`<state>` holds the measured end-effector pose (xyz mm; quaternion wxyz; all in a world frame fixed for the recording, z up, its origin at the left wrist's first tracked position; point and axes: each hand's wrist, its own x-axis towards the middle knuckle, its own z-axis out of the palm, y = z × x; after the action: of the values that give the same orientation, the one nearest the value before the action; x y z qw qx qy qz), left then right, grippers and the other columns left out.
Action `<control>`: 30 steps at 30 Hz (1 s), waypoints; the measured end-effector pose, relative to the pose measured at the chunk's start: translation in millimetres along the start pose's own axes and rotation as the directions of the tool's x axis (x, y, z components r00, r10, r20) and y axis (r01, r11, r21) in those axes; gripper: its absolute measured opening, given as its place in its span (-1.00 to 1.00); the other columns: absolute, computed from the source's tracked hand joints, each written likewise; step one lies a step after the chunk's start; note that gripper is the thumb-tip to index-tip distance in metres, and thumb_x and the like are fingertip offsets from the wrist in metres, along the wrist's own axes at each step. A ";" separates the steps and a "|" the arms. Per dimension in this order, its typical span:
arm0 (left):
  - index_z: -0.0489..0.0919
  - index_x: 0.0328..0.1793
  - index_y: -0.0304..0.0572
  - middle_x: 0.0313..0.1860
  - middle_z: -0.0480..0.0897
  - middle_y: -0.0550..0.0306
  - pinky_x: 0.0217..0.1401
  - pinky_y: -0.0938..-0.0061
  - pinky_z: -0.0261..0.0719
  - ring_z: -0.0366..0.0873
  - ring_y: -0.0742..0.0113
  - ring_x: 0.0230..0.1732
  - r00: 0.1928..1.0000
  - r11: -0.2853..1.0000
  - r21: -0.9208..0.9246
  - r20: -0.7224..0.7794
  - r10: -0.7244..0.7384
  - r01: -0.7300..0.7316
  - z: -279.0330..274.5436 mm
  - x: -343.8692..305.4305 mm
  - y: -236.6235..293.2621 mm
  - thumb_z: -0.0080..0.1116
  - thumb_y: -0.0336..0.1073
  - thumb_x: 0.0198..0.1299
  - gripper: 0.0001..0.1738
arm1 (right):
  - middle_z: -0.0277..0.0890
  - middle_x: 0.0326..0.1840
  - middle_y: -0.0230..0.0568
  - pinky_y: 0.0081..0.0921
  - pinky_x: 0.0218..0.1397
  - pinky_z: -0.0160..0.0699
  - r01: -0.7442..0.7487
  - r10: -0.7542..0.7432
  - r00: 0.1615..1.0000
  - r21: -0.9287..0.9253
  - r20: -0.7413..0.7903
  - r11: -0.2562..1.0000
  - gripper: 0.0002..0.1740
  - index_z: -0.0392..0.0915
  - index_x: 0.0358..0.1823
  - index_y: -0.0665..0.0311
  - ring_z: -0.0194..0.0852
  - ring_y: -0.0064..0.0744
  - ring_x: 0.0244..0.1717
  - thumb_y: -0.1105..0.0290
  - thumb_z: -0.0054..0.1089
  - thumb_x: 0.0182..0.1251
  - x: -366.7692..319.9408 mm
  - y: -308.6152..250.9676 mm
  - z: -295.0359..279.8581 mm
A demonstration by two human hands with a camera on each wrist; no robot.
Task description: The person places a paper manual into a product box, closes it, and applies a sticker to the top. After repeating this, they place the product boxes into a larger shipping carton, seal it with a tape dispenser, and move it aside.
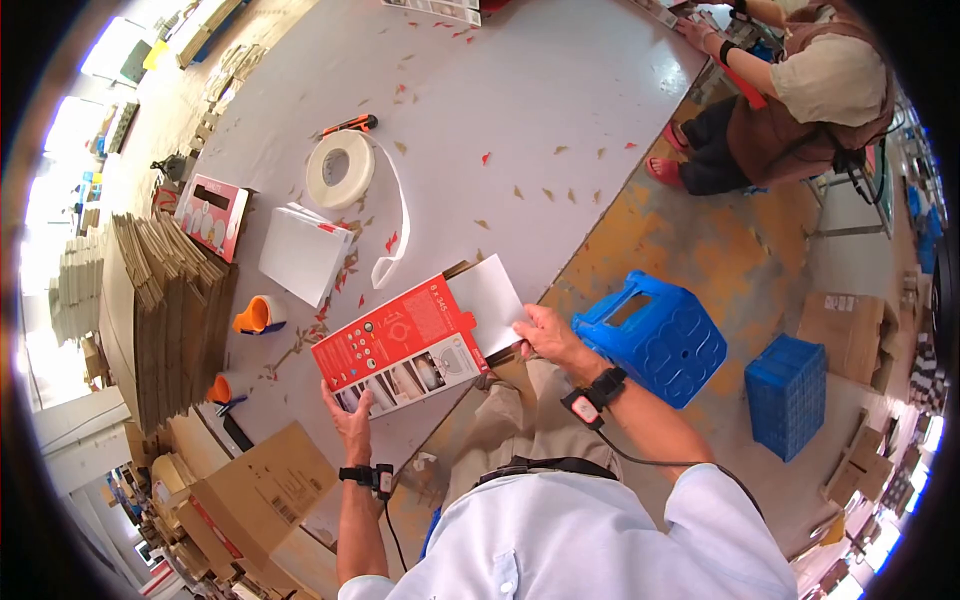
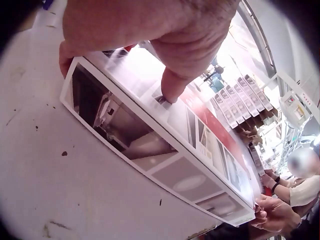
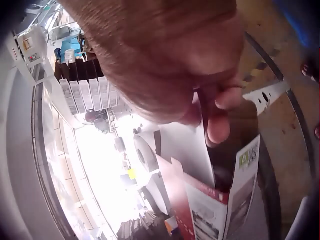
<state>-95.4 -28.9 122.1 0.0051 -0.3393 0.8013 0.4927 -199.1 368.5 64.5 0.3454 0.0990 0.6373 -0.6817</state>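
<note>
A red and white printed cardboard box (image 1: 400, 335) lies over the table's near edge, with its right end open. My left hand (image 1: 350, 418) grips the closed end, the thumb on the printed top (image 2: 150, 97) and fingers round the end. At the open end my right hand (image 1: 552, 338) pinches the edge of a white card piece (image 1: 490, 292), which sticks partly out of the box. In the right wrist view the thumb and fingers (image 3: 218, 127) hold that white piece, beside a raised flap (image 3: 243, 172). The part within the box is hidden.
On the grey table (image 1: 480, 120) are a tape roll (image 1: 340, 170), an orange-black cutter (image 1: 350, 126), a white box (image 1: 305, 253), tape dispensers and stacked flat cardboard (image 1: 160, 310). A blue plastic stool (image 1: 655, 340) stands to the right. Another person (image 1: 810, 90) works at the far right.
</note>
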 end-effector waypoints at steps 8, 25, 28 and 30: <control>0.03 0.81 -0.09 0.70 0.27 -0.15 0.68 0.14 0.27 0.28 0.00 0.65 0.999 0.999 0.027 -0.023 0.023 -0.022 -2.0 6.2 -12.0 0.51 -0.30 0.19 0.15 | 0.67 -0.30 -0.40 -0.58 -0.45 0.56 0.012 -0.017 0.998 0.066 0.065 0.998 -0.80 0.59 0.06 0.33 0.55 -0.64 -0.54 0.36 0.12 0.62 0.2 4.7 8.8; 0.03 0.81 -0.10 0.67 0.30 -0.09 0.61 0.15 0.37 0.30 0.06 0.62 0.999 0.999 0.018 -0.013 0.038 -0.038 -2.7 3.9 -5.7 0.52 -0.28 0.20 0.14 | 0.78 -0.19 -0.03 -0.34 -0.09 0.75 0.128 -0.156 0.974 -0.172 -0.161 0.977 -0.72 0.61 0.06 0.49 0.80 -0.37 -0.18 0.43 0.22 0.45 -7.2 -13.0 23.2; 0.04 0.80 -0.10 0.70 0.28 -0.12 0.64 0.16 0.34 0.30 0.02 0.63 0.999 1.000 0.001 -0.022 0.027 -0.027 -2.6 2.7 -3.3 0.52 -0.34 0.18 0.14 | 0.78 -0.12 -0.11 -0.40 -0.04 0.76 0.164 -0.173 0.981 -0.097 -0.089 0.982 -0.72 0.61 0.11 0.47 0.78 -0.46 -0.13 0.47 0.20 0.47 9.0 6.4 4.1; 0.04 0.81 -0.10 0.70 0.28 -0.13 0.64 0.15 0.34 0.30 0.01 0.63 1.000 0.999 -0.039 -0.017 0.020 -0.021 -2.3 5.1 -8.6 0.51 -0.34 0.19 0.14 | 0.77 -0.07 -0.23 -0.45 -0.02 0.76 0.143 -0.142 0.990 -0.028 0.016 0.989 -0.73 0.62 0.16 0.42 0.73 -0.53 -0.11 0.53 0.16 0.51 18.4 20.4 11.9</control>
<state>-93.9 -35.9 114.8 -0.0132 -0.3353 0.7949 0.5056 -197.0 352.1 39.6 0.3017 0.0435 0.6502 -0.6959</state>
